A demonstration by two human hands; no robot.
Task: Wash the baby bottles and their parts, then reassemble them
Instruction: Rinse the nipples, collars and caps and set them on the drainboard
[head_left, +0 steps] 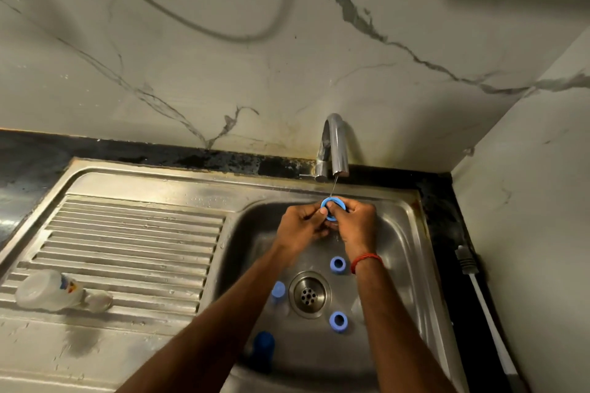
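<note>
A blue ring (333, 209), pinched in left hand (300, 228) and right hand (354, 225), is being rinsed, with other blue parts (337, 264) in the sink (405, 249) apparently awaiting washing

Three blue rings (333, 209) (337, 264) (338, 322), one clear bottle (48, 290)

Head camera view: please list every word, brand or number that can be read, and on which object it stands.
No text can be read here.
Baby bottle on the draining board: a small coloured print, too blurred to read.
Blue ring pinched by the left hand and right hand: no lettering visible.
</note>
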